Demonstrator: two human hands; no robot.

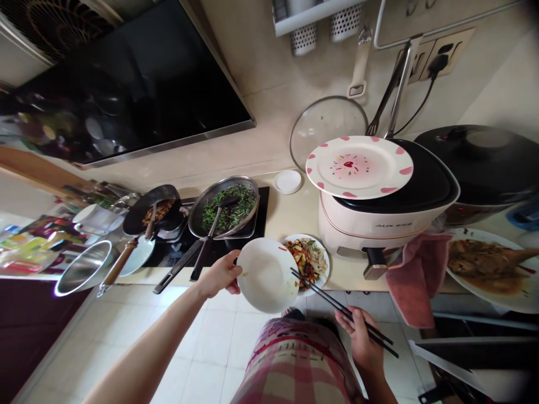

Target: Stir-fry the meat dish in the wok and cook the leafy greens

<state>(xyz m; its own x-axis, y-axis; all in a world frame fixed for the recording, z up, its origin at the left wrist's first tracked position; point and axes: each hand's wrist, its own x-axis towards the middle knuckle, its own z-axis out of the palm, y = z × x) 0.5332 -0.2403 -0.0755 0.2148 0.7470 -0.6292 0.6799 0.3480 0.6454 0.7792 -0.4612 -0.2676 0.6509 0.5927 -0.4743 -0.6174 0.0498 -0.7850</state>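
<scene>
My left hand [222, 275] grips the left rim of a white plate [268, 275], its inside bare apart from small food smears. That plate is tilted and overlaps the left side of a second plate of mixed chopped food [309, 261] at the counter's front edge. In my right hand [357, 331] is a pair of black chopsticks [343, 308], fingers closed round them. Their tips point left, over the right rim of the tilted plate, beside the chopped food.
Left of my hands, a pan of greens [229, 207] and a smaller dark pan [151, 210] sit on the stove [263, 213]. A patterned plate [357, 168] rests on the cooker [387, 221]; a pink cloth [419, 275] hangs nearby. Far right lies a meat dish [484, 264].
</scene>
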